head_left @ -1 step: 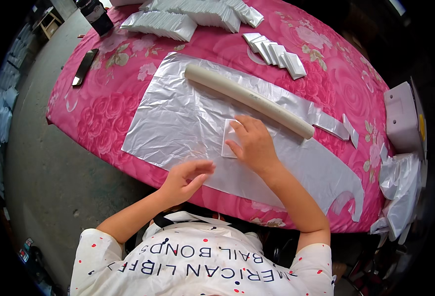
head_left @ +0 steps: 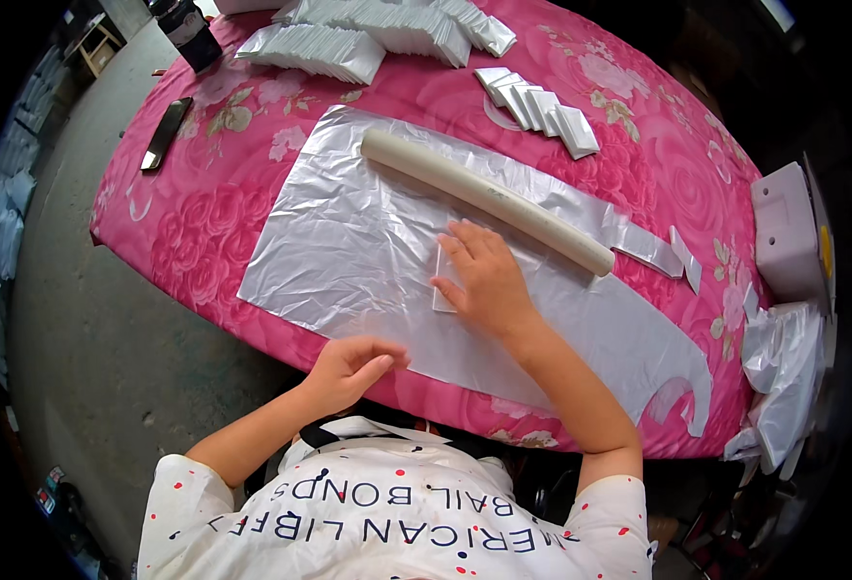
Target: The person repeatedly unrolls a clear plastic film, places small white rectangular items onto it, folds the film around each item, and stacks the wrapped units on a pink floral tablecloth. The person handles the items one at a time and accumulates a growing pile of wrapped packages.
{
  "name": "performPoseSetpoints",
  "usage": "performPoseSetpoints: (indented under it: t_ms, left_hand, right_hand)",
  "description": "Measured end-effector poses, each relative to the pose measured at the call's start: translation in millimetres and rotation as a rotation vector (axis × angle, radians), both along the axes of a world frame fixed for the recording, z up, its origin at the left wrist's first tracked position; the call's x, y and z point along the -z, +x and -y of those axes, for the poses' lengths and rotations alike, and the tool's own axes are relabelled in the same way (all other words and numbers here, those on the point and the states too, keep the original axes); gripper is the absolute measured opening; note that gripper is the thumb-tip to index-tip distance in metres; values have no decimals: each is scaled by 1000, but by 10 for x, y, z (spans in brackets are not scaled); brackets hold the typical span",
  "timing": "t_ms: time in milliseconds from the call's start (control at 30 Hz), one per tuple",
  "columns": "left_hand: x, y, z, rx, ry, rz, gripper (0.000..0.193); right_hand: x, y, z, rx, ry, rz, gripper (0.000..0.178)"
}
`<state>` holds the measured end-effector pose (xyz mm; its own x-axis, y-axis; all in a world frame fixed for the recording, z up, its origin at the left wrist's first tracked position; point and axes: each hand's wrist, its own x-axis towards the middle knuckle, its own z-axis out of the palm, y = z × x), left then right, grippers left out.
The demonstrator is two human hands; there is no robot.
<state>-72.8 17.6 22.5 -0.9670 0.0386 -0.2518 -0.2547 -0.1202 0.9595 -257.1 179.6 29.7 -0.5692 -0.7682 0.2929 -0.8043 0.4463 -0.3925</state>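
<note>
A thin whitish plastic bag (head_left: 334,232) with a curved handle cut-out lies spread over the table, its left part creased. My right hand (head_left: 489,283) rests on it, palm down with fingers stretched out, over a small folded white packet (head_left: 441,298). Most of that packet is hidden beneath the hand. Above the bag's near edge is my left hand (head_left: 353,371), its fingers loosely bent, the thumb apart from them and nothing visible in it. A long beige tube (head_left: 489,198) lies slantwise across the bag, just beyond my right hand.
Several folded white packets (head_left: 540,108) overlap past the tube; dense rows of similar packets (head_left: 324,51) stand at the back. A phone (head_left: 166,133) and a dark bottle (head_left: 186,34) are at left. Beside the pink floral tablecloth (head_left: 204,237), a white box (head_left: 789,227) and loose bags (head_left: 784,353) sit at right.
My left hand has drawn slightly toward me and left. My right hand has shifted a little left and flattened, covering more of the packet.
</note>
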Motion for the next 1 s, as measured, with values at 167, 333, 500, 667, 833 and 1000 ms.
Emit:
performPoseSetpoints:
  t_ms: [167, 333, 500, 667, 833, 1000]
  left_hand:
    - [170, 687, 158, 140, -194, 454, 27]
    - [78, 710, 132, -435, 389, 627, 26]
    - [5, 750, 250, -51, -305, 499, 17]
    - [-492, 312, 324, 183, -790, 227, 15]
    - [-503, 51, 311, -2, -819, -177, 29]
    - [-650, -728, 449, 10, -840, -460, 40]
  right_hand:
    - [263, 329, 396, -64, 30, 127, 64]
    - [262, 1148, 649, -367, -16, 396, 67]
    - [166, 1280, 694, -603, 6, 409, 49]
    - [90, 695, 429, -685, -71, 347, 20]
    - [-424, -573, 55, -186, -329, 296, 10]
    - [-170, -2176, -545, 439, -641, 596, 15]
